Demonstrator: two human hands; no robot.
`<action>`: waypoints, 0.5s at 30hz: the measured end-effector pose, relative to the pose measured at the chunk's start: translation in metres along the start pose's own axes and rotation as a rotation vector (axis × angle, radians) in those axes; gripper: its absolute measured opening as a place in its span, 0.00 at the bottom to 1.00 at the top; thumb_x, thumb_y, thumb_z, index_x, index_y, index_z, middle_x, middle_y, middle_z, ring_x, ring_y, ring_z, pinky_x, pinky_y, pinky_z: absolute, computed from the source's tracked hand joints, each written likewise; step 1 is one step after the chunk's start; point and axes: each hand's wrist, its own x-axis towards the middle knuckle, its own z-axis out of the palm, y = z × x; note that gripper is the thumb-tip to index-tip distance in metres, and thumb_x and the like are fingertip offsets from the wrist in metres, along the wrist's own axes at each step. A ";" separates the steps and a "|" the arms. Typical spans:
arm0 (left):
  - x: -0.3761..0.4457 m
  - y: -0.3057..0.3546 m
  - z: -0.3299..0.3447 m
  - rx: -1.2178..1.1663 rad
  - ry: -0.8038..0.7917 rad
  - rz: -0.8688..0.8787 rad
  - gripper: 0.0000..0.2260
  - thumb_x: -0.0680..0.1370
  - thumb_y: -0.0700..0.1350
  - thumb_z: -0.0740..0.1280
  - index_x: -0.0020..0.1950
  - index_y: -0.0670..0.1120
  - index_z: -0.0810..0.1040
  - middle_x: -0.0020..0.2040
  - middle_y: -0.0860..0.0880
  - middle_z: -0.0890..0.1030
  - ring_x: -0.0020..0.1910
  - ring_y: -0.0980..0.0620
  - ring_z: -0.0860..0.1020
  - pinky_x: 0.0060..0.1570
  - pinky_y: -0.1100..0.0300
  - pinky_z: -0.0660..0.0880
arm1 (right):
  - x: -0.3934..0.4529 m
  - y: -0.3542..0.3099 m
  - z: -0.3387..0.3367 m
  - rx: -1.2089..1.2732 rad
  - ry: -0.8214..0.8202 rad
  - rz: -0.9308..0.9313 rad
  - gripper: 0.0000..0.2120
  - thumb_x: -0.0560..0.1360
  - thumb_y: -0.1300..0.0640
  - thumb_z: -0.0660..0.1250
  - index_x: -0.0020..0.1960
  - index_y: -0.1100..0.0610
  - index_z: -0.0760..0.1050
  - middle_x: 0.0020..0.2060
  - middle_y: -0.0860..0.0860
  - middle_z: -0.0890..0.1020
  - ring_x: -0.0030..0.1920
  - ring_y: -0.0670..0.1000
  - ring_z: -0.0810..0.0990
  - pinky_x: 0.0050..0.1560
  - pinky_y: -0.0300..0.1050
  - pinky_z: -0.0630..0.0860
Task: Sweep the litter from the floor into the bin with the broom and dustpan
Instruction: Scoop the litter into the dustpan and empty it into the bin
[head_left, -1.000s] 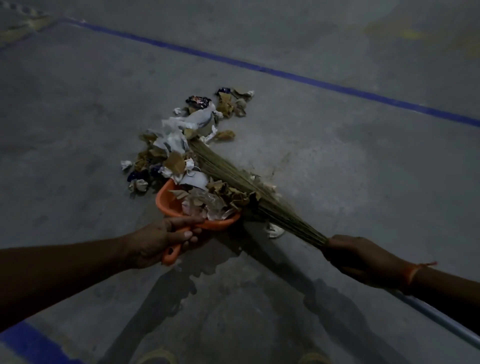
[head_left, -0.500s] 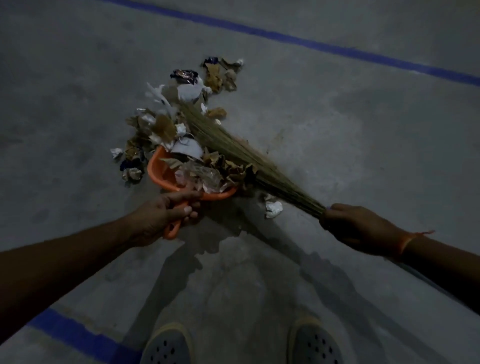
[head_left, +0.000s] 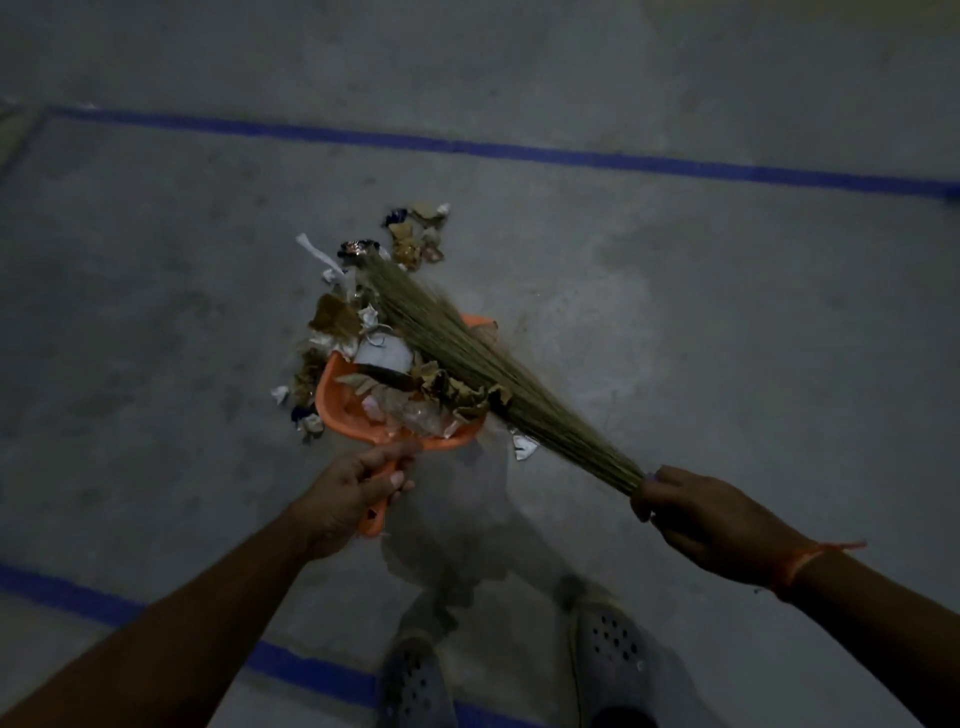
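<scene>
Broom (head_left: 467, 374) over litter-filled dustpan (head_left: 337, 410)

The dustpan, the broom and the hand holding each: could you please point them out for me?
dustpan (head_left: 332, 400): head view, orange left wall.
broom (head_left: 467, 358): head view, middle of the bristles.
left hand (head_left: 348, 499): head view, back of hand, gripping the dustpan handle.
right hand (head_left: 706, 519): head view, back of hand, gripping the broom's end.
</scene>
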 end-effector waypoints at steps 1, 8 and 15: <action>-0.009 0.007 0.004 0.018 -0.010 0.006 0.20 0.74 0.46 0.75 0.66 0.52 0.81 0.59 0.46 0.81 0.50 0.52 0.81 0.49 0.59 0.78 | -0.013 -0.007 -0.005 0.004 0.003 0.016 0.11 0.76 0.56 0.61 0.52 0.40 0.68 0.47 0.41 0.71 0.41 0.45 0.73 0.40 0.41 0.72; -0.056 0.045 0.034 0.209 -0.080 0.000 0.15 0.81 0.35 0.64 0.65 0.49 0.80 0.54 0.43 0.82 0.41 0.52 0.80 0.35 0.59 0.77 | -0.092 -0.060 -0.002 0.045 0.107 0.142 0.10 0.77 0.55 0.59 0.53 0.40 0.69 0.48 0.43 0.71 0.39 0.46 0.72 0.39 0.40 0.70; -0.089 0.057 0.054 0.412 -0.265 0.098 0.16 0.81 0.34 0.65 0.63 0.51 0.81 0.58 0.46 0.82 0.47 0.49 0.81 0.45 0.55 0.77 | -0.191 -0.142 0.058 0.148 0.280 0.361 0.09 0.76 0.54 0.57 0.53 0.42 0.68 0.48 0.45 0.70 0.37 0.51 0.71 0.39 0.47 0.70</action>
